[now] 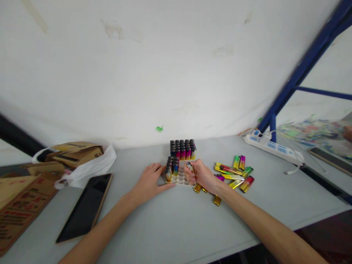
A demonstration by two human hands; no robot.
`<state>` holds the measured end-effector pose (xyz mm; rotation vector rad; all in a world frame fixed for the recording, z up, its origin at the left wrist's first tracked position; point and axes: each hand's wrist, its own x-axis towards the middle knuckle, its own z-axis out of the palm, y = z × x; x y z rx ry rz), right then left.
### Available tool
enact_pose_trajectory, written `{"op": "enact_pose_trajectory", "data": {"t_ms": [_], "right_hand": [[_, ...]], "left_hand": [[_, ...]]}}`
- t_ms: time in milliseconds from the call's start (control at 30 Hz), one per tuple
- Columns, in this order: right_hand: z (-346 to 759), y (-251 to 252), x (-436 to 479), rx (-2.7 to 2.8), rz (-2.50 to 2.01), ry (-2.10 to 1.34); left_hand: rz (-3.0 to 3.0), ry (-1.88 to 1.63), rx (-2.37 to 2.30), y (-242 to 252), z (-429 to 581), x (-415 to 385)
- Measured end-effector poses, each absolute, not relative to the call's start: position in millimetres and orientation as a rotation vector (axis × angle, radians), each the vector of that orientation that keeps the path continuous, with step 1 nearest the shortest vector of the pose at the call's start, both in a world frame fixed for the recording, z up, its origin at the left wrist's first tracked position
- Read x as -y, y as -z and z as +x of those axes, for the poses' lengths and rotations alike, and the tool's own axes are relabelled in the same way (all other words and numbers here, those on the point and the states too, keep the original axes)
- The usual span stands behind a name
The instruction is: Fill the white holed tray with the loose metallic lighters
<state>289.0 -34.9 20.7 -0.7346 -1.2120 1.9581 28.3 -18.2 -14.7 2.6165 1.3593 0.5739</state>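
Note:
A pale tray with round holes (180,179) lies on the grey table. Upright lighters (172,165) with dark tops fill its left part, and holes show bare in the middle. My left hand (150,183) rests flat beside the tray's left side, fingers apart and thumb along the front edge. Above the tray's right part, my right hand (202,174) grips a lighter (189,165), its metal top showing between thumb and fingers. Behind stands a block of upright lighters (183,151). Loose shiny lighters (233,178) in gold, green, red and purple lie to the right, some partly under my right wrist.
A dark tablet (85,209) lies to the left, near cardboard boxes (27,205) and a white plastic bag (82,172). At the back right are a white power strip (275,148) with cables and a blue metal frame (291,84). Part of another person's hand (348,132) shows at the right edge.

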Motion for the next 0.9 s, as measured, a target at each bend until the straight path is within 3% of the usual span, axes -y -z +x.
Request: {"op": "enact_pose_trajectory", "data": {"t_ms": [667, 900], "right_hand": [[291.4, -27.2, 33.5, 1.168, -0.748, -1.871], [295.3, -24.7, 36.2, 1.448, -0.856, -1.469]], "left_hand": [[2.601, -0.594, -1.348, 10.3, 28.6, 18.5], [2.617, -0.561, -1.352, 10.5, 29.0, 18.2]]}}
